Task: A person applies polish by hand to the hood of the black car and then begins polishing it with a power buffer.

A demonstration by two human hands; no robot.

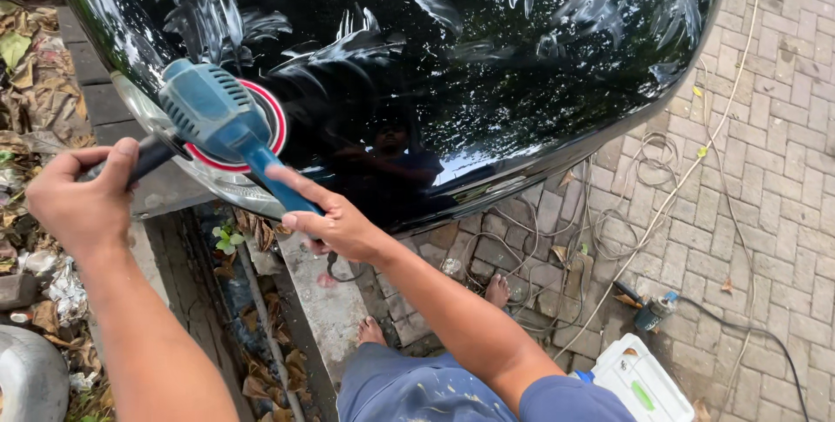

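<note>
A blue polisher (222,122), likely heavy and rigid, is pressed against a glossy black car panel (487,65) between both hands. Its black side handle is gripped by the left hand (78,200); its rear body is held by the right hand (335,226), forefinger extended.

A blue handheld polisher (213,117) is pressed flat against the glossy black car body (487,65), its round red-rimmed pad (275,122) lying on the paint near the lower left edge. Its ribbed blue motor housing points up and left; the slim blue rear handle runs down to the right into the right hand (335,226), while the left hand (78,200) grips the dark side handle. White smears of polish streak the black panel above
</note>
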